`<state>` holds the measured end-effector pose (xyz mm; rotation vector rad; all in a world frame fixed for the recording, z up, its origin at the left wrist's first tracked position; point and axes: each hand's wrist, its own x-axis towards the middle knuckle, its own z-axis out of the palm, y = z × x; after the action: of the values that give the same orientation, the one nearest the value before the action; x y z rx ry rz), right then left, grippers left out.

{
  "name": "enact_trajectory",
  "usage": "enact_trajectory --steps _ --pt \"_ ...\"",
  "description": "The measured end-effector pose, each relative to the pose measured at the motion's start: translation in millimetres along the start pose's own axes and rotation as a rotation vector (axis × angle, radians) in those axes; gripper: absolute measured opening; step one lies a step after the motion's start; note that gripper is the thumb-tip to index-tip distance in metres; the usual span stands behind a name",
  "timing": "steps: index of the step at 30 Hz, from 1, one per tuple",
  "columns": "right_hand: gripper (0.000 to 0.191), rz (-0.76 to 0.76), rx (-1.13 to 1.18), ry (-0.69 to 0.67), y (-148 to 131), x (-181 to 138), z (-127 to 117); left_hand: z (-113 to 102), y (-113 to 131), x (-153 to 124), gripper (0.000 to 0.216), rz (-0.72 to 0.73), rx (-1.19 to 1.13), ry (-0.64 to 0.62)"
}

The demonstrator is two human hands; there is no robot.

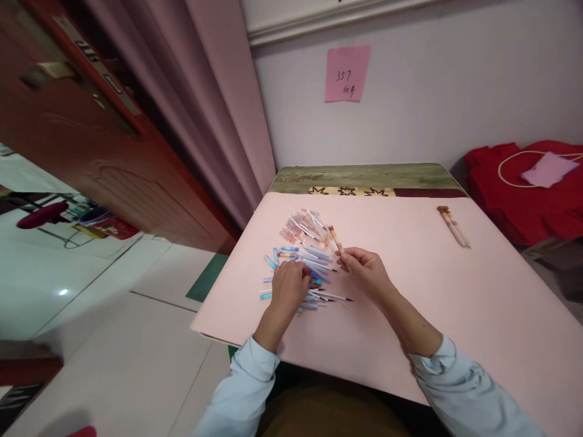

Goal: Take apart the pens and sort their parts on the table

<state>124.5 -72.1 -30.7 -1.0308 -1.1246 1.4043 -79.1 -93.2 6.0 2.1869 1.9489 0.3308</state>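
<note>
Pinched between the thumb and fingers of my right hand (362,267) is an orange-brown pen (336,237), its capped end pointing up and away from me. My left hand (289,284) is curled down over the near part of a loose pile of pens (319,252). Its fingertips are bent in among blue and brown pens, and what they grip is partly hidden. Clear, white and pinkish pens lie at the pile's far side, blue ones nearer me. Off to the right, a few brown-topped pens (452,227) lie side by side, apart from the pile.
The pens lie on a table with a pale pink cover (410,303); a green wood-patterned strip (364,176) shows at its back. A red ruffled cloth (523,188) stands beyond the right edge. On the left are a curtain (214,91) and a brown door (113,158).
</note>
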Motion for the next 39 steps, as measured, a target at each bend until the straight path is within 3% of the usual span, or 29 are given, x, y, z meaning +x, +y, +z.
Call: enact_trajectory --steps 7,12,15,19,22,39 --pt "0.037 -0.044 -0.126 -0.056 -5.0 -1.6 3.0 5.9 -2.6 3.7 0.008 -0.047 -0.103 0.000" --pt "0.037 -0.059 -0.122 -0.075 -2.8 -0.2 2.4 5.2 -4.9 -1.4 0.010 0.018 -0.263 0.162" --pt "0.037 -0.059 -0.112 -0.102 -0.7 0.0 1.6 -3.6 -3.9 -2.3 0.005 -0.076 -0.627 0.247" --pt "0.036 -0.056 -0.147 -0.177 -0.4 -1.7 1.9 -17.5 -0.6 0.5 0.020 -0.199 -1.234 0.264" --pt "0.033 -0.057 -0.172 -0.245 0.0 -3.0 2.2 -23.1 2.6 1.6 0.029 -0.235 -1.455 0.272" --pt "0.033 -0.054 -0.211 -0.242 0.3 -4.0 1.7 -18.8 4.4 -1.6 0.039 -0.239 -1.407 0.289"
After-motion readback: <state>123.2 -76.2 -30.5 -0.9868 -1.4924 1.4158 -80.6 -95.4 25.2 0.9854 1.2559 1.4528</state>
